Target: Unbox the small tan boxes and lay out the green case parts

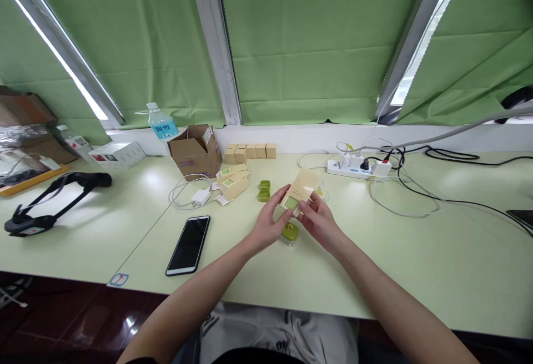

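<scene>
Between my two hands is a small cream box with a green patch at its lower end, tilted above the table. My left hand grips its left side with thumb and fingers. On the right side, my right hand holds its lower edge. Just below the hands stands a small clear container with a green lid. Two little green square trays lie to the left, beyond my left hand. Partly hidden behind the box are some clear and yellow pieces that I cannot make out.
Opened cream boxes lie left of the trays, near a white charger. Several small closed boxes line the back beside a cardboard box. A phone lies front left; a power strip with cables is at right.
</scene>
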`<action>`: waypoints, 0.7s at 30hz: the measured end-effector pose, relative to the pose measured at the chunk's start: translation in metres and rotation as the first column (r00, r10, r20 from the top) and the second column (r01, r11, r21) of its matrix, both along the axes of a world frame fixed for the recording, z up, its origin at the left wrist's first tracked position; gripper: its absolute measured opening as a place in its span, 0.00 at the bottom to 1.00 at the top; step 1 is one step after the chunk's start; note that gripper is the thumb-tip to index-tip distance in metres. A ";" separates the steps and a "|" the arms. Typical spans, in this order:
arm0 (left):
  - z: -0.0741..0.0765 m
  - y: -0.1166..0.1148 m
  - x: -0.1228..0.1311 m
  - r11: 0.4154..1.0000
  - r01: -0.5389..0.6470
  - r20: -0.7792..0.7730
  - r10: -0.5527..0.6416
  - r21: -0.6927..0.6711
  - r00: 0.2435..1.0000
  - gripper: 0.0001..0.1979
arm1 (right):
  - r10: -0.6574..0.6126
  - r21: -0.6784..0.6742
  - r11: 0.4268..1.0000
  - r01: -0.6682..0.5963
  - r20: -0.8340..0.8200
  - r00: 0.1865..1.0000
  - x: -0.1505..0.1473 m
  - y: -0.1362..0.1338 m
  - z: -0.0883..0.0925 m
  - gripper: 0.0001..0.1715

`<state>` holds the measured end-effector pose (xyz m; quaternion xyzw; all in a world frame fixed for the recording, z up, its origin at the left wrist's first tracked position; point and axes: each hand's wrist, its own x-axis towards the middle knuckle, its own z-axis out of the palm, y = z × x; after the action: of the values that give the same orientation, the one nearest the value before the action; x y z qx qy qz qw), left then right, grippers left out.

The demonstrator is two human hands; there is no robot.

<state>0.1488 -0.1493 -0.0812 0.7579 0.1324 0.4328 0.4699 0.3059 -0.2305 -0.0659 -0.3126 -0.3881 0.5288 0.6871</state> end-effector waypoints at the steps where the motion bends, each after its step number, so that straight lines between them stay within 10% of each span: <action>1: 0.000 0.000 -0.001 1.000 0.017 -0.001 -0.017 -0.005 1.000 0.33 | -0.004 -0.007 1.000 0.004 -0.015 1.000 0.000 0.001 0.000 0.31; 21: 0.007 -0.003 0.004 0.955 0.140 0.115 -0.113 -0.260 0.987 0.31 | -0.010 0.032 0.999 0.006 0.129 0.992 0.003 0.007 -0.008 0.33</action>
<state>0.1523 -0.1527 -0.0738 0.6722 0.1171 0.4170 0.6005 0.3086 -0.2234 -0.0741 -0.3370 -0.4388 0.4985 0.6674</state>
